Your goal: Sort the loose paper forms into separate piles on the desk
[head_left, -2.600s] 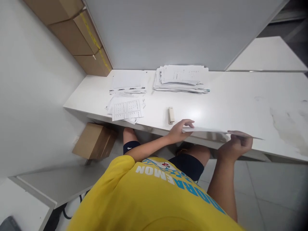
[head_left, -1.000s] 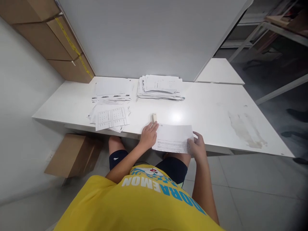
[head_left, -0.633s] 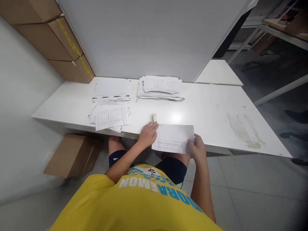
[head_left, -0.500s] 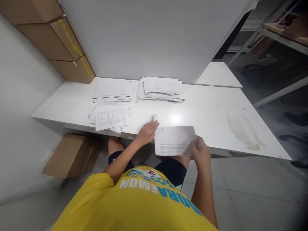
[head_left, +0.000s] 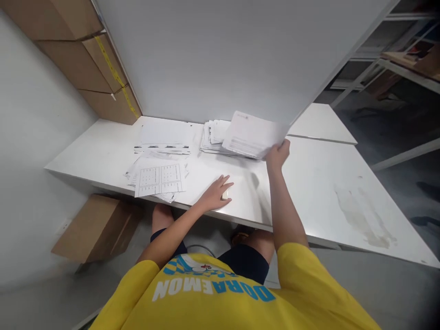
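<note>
My left hand (head_left: 215, 195) rests on the white desk (head_left: 247, 192) near its front edge. Its thumb and fingers are around a small cream block (head_left: 225, 194), partly covered by the hand; what kind of thing it is, I cannot make out. A printed white paper sheet (head_left: 252, 133) is pinched at its lower right corner by my right hand (head_left: 278, 156). The sheet is tilted above the right part of a stack of papers (head_left: 213, 137) near the back panel and hides much of it.
Further left lie another paper pile (head_left: 163, 135) and loose sheets with a table-printed page (head_left: 160, 179) on top. Cardboard boxes (head_left: 103, 73) are stacked at the back left. Another box (head_left: 89, 227) is below the desk. A grey panel (head_left: 223, 59) borders the desk's back.
My right hand has carried the sheet from the desk's front edge up and away to the back stack. My left hand has opened wider around the block, which is now nearer the front edge.
</note>
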`<state>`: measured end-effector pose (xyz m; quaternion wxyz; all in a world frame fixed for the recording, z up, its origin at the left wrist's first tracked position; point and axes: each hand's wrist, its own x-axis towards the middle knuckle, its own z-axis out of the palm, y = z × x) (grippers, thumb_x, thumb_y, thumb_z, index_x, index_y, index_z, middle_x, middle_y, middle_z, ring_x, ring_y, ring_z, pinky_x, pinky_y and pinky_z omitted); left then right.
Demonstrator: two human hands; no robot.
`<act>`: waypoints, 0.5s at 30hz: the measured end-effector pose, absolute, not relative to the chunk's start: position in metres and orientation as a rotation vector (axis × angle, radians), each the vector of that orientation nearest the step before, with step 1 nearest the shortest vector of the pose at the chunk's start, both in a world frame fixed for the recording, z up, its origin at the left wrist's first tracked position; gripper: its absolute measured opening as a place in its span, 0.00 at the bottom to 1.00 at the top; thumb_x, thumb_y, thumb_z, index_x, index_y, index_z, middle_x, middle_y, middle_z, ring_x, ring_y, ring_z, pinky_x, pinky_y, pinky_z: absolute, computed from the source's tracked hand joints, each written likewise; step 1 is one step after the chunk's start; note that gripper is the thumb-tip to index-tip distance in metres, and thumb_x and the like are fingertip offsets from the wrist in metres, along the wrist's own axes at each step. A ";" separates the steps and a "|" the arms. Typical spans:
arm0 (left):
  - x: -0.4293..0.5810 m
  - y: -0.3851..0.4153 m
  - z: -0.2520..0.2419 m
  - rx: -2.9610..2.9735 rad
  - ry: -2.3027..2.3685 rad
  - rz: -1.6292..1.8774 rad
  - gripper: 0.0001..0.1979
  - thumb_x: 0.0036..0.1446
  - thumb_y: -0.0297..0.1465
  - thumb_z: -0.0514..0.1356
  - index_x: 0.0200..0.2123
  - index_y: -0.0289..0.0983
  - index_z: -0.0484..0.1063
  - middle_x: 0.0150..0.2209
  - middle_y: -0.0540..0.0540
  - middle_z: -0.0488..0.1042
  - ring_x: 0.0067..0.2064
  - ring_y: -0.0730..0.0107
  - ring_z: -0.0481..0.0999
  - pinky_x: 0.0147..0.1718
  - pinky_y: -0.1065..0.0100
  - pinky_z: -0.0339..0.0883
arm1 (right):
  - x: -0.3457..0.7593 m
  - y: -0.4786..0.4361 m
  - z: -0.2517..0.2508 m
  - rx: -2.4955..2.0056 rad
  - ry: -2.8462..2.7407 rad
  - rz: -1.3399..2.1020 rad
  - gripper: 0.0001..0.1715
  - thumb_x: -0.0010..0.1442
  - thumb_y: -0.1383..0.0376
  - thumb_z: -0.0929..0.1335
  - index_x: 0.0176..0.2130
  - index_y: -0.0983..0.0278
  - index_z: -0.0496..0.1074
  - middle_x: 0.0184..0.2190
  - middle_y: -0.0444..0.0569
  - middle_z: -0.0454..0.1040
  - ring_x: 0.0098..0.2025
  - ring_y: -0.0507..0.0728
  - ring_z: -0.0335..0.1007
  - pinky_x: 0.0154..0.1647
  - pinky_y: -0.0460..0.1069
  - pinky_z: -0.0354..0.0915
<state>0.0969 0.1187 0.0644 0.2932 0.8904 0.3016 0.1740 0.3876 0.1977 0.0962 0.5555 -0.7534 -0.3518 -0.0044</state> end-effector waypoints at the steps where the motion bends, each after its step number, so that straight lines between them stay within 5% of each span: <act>1: 0.097 0.118 0.064 2.374 0.807 0.482 0.30 0.59 0.34 0.61 0.65 0.38 0.61 0.71 0.39 0.50 0.72 0.51 0.44 0.67 0.53 0.50 | 0.391 0.223 0.099 -1.814 -0.858 0.029 0.21 0.58 0.70 0.57 0.51 0.68 0.65 0.44 0.59 0.71 0.49 0.62 0.68 0.52 0.57 0.63; 10: 0.101 0.111 0.050 2.407 0.796 0.530 0.29 0.59 0.35 0.60 0.63 0.36 0.63 0.70 0.38 0.51 0.72 0.50 0.47 0.67 0.51 0.49 | 0.390 0.309 0.067 -2.149 -1.010 0.056 0.34 0.47 0.75 0.64 0.56 0.75 0.63 0.57 0.70 0.63 0.61 0.73 0.59 0.58 0.68 0.58; 15: 0.103 0.107 0.044 2.412 0.752 0.575 0.29 0.60 0.35 0.59 0.63 0.32 0.64 0.70 0.36 0.51 0.71 0.49 0.49 0.68 0.54 0.48 | 0.362 0.269 0.052 -1.827 -1.050 -0.208 0.28 0.58 0.71 0.57 0.58 0.63 0.61 0.64 0.63 0.56 0.67 0.69 0.50 0.64 0.71 0.50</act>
